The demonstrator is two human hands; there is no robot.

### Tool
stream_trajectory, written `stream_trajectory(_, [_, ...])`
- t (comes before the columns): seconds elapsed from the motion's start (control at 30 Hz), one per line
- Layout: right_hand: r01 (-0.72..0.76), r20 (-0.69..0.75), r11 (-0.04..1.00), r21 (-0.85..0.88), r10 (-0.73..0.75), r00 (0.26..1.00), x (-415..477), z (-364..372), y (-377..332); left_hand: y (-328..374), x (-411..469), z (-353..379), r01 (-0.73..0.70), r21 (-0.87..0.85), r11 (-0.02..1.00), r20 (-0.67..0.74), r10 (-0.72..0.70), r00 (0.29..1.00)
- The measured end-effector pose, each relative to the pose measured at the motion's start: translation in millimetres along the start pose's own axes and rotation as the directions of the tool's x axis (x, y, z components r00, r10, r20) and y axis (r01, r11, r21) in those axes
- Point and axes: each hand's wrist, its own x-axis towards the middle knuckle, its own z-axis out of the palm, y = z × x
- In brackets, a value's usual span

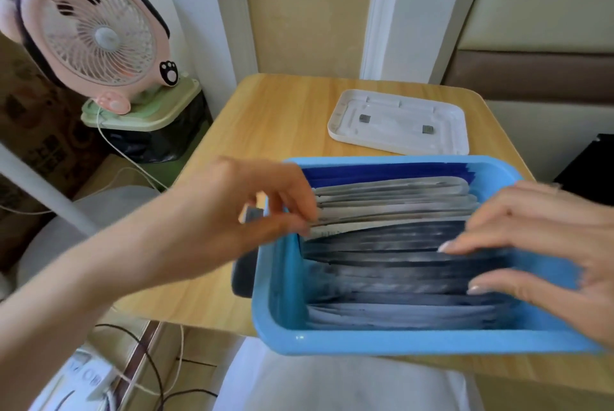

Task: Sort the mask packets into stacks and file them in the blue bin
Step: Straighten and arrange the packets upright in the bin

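Head view. Since every packet that shows stands inside the blue bin (398,342), the task reads as nearly complete: sorting looks done, and filing appears to be at its final tidying step.

The bin sits on the near right part of the tabletop (265,111), its front rim overhanging the near edge. The mask packets (382,254) stand on edge, side by side, in bands by colour:
- deep blue against the far wall
- a pale silver-white band next
- a wide dark navy band through the middle
- a pale group nearest the front wall

The left hand (252,211) reaches over the bin's left rim and pinches the left ends of the pale packets between thumb and fingertips. Motion blur hides how many it holds.

The right hand (538,238) lies flat with its fingers straight, the tips resting on the top edges of the dark packets near the right wall, grasping nothing.

What is left, by judgement, is to square the bands and seat the pinched packets.

A white lid (398,121) lies upside down on the tabletop just behind the bin, holding nothing. A pink fan (96,35) stands off to the left, apart from the tabletop.
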Motion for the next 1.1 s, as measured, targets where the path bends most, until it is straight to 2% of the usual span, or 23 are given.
stream_trajectory(0.1, [0.038,0.015,0.999,0.007,-0.039,0.999,2,12,-3,-2,-3,9,-0.078,0.019,0.997,0.147,0.074,0.986])
stream_trajectory(0.2, [0.065,0.050,0.997,0.031,-0.066,0.997,0,13,-2,-6,-6,5,-0.146,0.045,0.988,0.200,0.134,0.971])
stream_trajectory(0.27, [0.082,0.076,0.997,0.012,-0.082,0.994,1,12,-1,-9,-8,4,-0.116,0.001,0.993,0.172,0.115,0.978])
stream_trajectory(0.37, [0.095,0.068,0.995,0.000,-0.095,0.993,5,10,2,-12,-8,3,-0.007,-0.124,0.992,-0.004,0.006,1.000])
stream_trajectory(0.43, [0.081,0.027,0.997,0.012,-0.081,0.996,8,10,3,-13,-6,4,0.029,-0.114,0.993,-0.065,-0.037,0.997])
stream_trajectory(0.6, [0.044,-0.042,0.993,0.107,-0.040,0.998,14,14,7,-14,-3,7,0.040,-0.088,0.995,-0.036,-0.043,0.998])
stream_trajectory(0.73, [0.066,0.039,0.997,0.034,-0.067,0.997,12,12,5,-13,-4,12,-0.029,-0.017,0.999,0.095,0.030,0.995])
stream_trajectory(0.8, [0.095,0.086,0.995,0.003,-0.095,0.992,11,10,4,-14,-5,14,-0.040,0.021,0.999,0.111,0.037,0.993])
stream_trajectory(0.97, [0.137,0.132,0.989,-0.049,-0.130,0.983,11,8,2,-15,-4,19,-0.041,0.107,0.993,0.058,0.035,0.998])
stream_trajectory(1.1, [0.154,0.085,0.985,-0.072,-0.148,0.985,12,12,1,-15,-4,22,-0.001,0.064,0.998,-0.018,0.002,1.000])
